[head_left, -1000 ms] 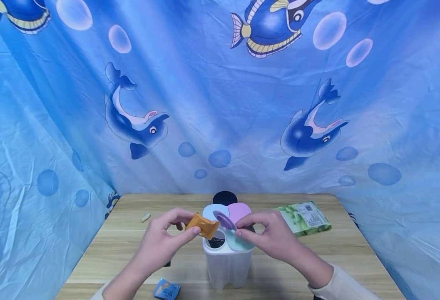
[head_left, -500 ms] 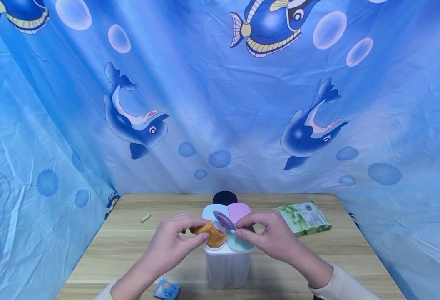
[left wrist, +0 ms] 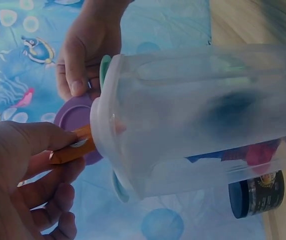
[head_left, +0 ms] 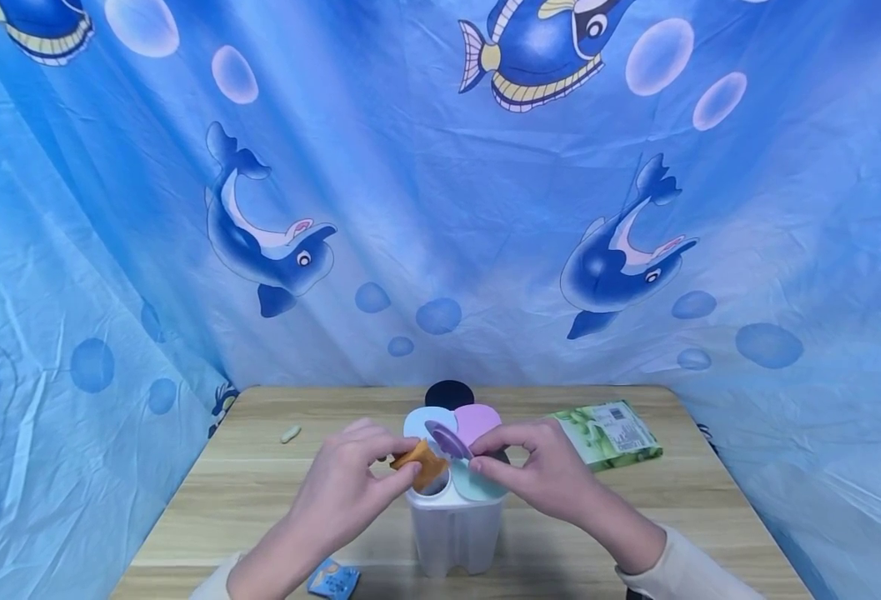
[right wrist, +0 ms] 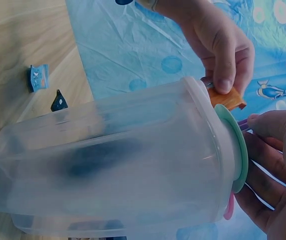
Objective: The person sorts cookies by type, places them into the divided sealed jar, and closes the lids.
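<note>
My left hand point(head_left: 350, 487) pinches an orange wrapped packet point(head_left: 427, 465) between thumb and fingers. The packet slants down at the round opening of a translucent plastic container point(head_left: 457, 533), its end right at the rim in the left wrist view. With thumb and forefinger, my right hand point(head_left: 541, 462) holds up a purple round lid point(head_left: 446, 437), tilted above that opening. Light blue point(head_left: 427, 419), pink point(head_left: 479, 421) and mint green point(head_left: 481, 483) lids lie flat on the container's top. A blurred dark shape point(left wrist: 233, 110) and red and blue wrappers point(left wrist: 260, 155) show through its wall.
Behind the container stands a jar point(left wrist: 257, 195) with a black lid point(head_left: 450, 392). A green bag point(head_left: 614, 435) lies at right, a blue packet point(head_left: 332, 578) near the front, a small pale piece point(head_left: 291, 434) at left. A patterned blue curtain point(head_left: 440, 208) hangs behind the table.
The left hand has brought the orange packet right and down from beside the opening to over its rim, tipping it downward. The right hand keeps the purple lid raised in the same place.
</note>
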`<act>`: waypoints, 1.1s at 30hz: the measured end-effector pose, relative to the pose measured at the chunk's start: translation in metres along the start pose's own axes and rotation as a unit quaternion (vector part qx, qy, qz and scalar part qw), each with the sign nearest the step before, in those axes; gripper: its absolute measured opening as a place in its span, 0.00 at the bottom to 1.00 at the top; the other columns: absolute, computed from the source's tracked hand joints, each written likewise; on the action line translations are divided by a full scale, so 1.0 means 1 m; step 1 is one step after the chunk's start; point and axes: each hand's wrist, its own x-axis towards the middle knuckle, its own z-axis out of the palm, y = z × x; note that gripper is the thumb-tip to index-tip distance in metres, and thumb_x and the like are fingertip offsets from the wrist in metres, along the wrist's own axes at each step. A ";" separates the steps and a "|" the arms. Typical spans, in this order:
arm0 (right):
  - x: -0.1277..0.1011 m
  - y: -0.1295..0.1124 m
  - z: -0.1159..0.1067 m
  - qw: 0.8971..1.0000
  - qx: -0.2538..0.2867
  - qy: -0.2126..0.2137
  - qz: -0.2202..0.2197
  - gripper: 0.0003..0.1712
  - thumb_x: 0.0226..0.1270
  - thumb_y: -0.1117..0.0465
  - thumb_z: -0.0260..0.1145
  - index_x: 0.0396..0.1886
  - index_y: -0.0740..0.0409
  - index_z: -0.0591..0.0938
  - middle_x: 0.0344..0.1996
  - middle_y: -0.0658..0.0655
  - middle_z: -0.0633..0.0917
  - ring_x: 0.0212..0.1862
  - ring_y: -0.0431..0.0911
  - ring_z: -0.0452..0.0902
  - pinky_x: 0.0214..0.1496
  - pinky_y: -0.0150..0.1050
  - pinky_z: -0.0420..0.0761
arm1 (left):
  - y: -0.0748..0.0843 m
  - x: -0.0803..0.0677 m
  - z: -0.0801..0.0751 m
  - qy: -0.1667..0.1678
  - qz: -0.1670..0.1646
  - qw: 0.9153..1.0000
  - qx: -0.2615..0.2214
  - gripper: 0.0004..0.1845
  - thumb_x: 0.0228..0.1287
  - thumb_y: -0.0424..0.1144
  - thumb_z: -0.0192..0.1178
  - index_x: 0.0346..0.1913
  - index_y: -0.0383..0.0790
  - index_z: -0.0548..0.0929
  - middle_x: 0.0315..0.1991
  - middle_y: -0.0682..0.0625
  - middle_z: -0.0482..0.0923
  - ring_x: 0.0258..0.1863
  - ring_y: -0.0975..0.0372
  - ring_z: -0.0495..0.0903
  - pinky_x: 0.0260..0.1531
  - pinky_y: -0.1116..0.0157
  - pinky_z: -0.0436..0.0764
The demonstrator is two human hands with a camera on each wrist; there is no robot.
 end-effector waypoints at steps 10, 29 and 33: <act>0.001 0.000 -0.001 1.000 0.002 0.002 -0.011 0.06 0.63 0.61 0.77 0.40 0.46 0.91 0.34 0.44 0.91 0.36 0.36 0.85 0.39 0.38 0.86 | 0.000 0.004 -0.001 -0.052 -0.014 0.999 0.005 0.09 0.55 0.39 0.78 0.40 0.54 0.94 0.29 0.73 0.80 0.34 0.72 0.75 0.31 0.72 0.77; 0.000 0.001 0.001 1.000 0.000 0.010 -0.023 0.06 0.64 0.61 0.77 0.39 0.47 0.91 0.33 0.43 0.91 0.35 0.36 0.85 0.38 0.37 0.86 | 0.001 0.010 0.003 -0.112 0.001 0.993 0.038 0.05 0.61 0.41 0.73 0.35 0.58 0.91 0.27 0.74 0.79 0.29 0.71 0.70 0.25 0.73 0.70; 0.000 0.002 0.001 1.000 0.002 0.010 -0.029 0.05 0.64 0.61 0.76 0.39 0.47 0.91 0.32 0.43 0.91 0.34 0.36 0.85 0.37 0.38 0.86 | -0.001 0.007 0.004 -0.147 0.029 0.989 0.013 0.05 0.67 0.43 0.69 0.39 0.61 0.92 0.30 0.74 0.82 0.31 0.73 0.73 0.26 0.73 0.71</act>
